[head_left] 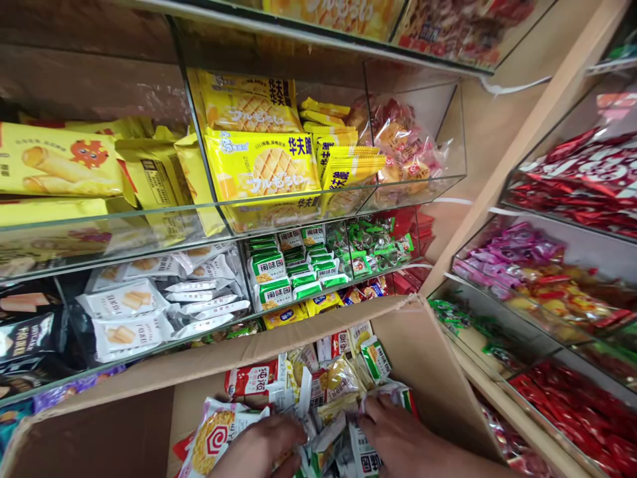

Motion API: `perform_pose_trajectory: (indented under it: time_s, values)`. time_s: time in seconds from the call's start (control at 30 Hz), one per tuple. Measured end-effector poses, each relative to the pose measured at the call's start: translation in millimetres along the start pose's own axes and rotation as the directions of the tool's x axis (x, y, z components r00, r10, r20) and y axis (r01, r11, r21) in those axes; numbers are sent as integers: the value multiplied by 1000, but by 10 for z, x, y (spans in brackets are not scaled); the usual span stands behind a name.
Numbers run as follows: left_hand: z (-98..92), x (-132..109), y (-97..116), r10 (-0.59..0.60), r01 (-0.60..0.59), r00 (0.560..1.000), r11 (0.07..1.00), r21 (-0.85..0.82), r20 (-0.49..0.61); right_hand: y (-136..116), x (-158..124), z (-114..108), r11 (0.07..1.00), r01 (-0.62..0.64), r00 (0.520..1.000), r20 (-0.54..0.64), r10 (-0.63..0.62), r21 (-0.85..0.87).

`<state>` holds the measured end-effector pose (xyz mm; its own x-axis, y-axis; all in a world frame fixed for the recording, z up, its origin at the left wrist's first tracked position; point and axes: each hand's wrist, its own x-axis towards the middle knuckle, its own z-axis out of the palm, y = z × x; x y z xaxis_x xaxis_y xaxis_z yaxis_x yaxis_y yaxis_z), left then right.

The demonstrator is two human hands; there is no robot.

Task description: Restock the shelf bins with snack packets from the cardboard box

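Two bare hands among snack packets (343, 377) — inside a cardboard box (440, 372) at six o'clock.
Left to right: a red-spiral cracker packet (216, 431) lies at seven o'clock; just beside it, the left hand (271, 441) has fingers curled, though I cannot tell whether they grip anything; small wrapped packets (326, 441) sit between the hands; at five, the right hand (395, 435) bends over the pile, its grip likewise hidden. Part the packets gently — lifting by sealed edges should spare brittle contents.

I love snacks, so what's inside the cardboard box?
Wrapped snacks, including a red packet; the left hand and right hand are among them. Snacks and hands hide whatever lies underneath.
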<state>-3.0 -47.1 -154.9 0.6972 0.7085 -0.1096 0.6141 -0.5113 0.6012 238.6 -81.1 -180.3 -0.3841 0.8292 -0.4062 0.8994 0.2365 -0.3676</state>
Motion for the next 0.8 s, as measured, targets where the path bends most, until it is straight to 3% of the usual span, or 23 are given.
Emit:
perform_pose_trajectory:
  time_s: [0.13,0.23,0.33,0.43,0.5,0.57,0.63,0.7,0.8]
  values:
    - [28,67,49,-6,6,1000,997,-80,-9,-9,-59,15,994,17,999,-47,-12,106]
    - [52,84,127,-70,55,996,976,-210,-64,-88,-175,-214,976,14,1000,-10,-12,216]
    - [43,124,290,-208,184,978,861,-475,2,-189,-237,-520,911,45,997,-74,-16,410]
    - [-54,191,471,-158,146,986,613,-776,61,-241,-178,-746,781,159,978,-204,-42,604]
    - [-155,224,545,-138,89,990,445,-891,29,-239,-103,-807,626,204,971,-238,-30,753]
    - [-246,233,573,-174,72,985,346,-935,12,-232,-41,-820,424,188,977,-214,13,886]
    - [-304,223,573,-211,68,977,303,-951,3,-236,-9,-817,260,157,983,-175,47,953]
    - [-324,208,566,-236,52,972,277,-959,-16,-244,-6,-819,203,143,987,-155,43,969]
    - [-315,197,578,-274,13,960,260,-966,-61,-250,-38,-843,243,142,990,-134,-47,960]
